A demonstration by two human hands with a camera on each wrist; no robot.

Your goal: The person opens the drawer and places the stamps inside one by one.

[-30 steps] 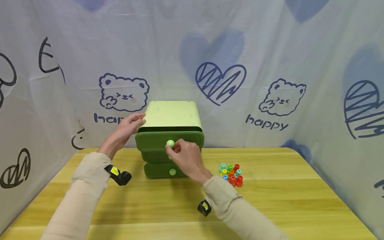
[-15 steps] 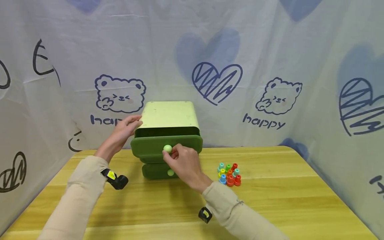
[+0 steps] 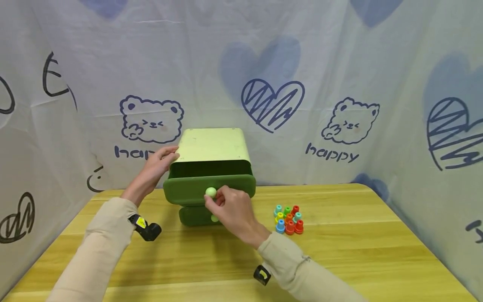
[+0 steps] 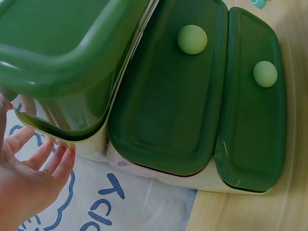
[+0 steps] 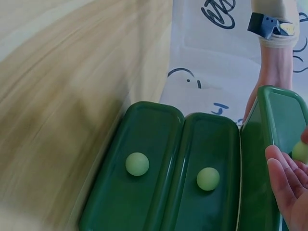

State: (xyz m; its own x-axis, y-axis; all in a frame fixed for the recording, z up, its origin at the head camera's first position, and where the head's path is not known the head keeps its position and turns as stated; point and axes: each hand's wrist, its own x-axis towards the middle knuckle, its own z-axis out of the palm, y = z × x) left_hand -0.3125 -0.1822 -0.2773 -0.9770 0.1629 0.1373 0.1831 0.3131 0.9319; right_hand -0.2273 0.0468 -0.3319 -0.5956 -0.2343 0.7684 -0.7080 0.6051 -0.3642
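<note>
A small drawer cabinet (image 3: 213, 144) with a pale green-yellow shell stands toward the back of the table. Its top drawer (image 3: 186, 190) is pulled out, dark green with a round pale green knob (image 3: 211, 192). My right hand (image 3: 235, 210) pinches that knob between thumb and fingers. Against the left side of the shell rests my left hand (image 3: 156, 167); in the left wrist view its fingers (image 4: 61, 166) extend along the shell's edge. The middle drawer (image 4: 166, 91) and bottom drawer (image 4: 255, 110) are closed. What lies inside the top drawer cannot be seen.
Several small coloured cone-like pegs (image 3: 289, 220) stand grouped on the wooden table (image 3: 351, 251), right of the cabinet. A white printed cloth (image 3: 211, 63) hangs behind and at both sides. Each wrist carries a black camera (image 3: 149, 230).
The top drawer has slid out toward me, widening the dark gap under the shell. My right hand moved nearer with the knob. My left hand stays at the cabinet's side.
</note>
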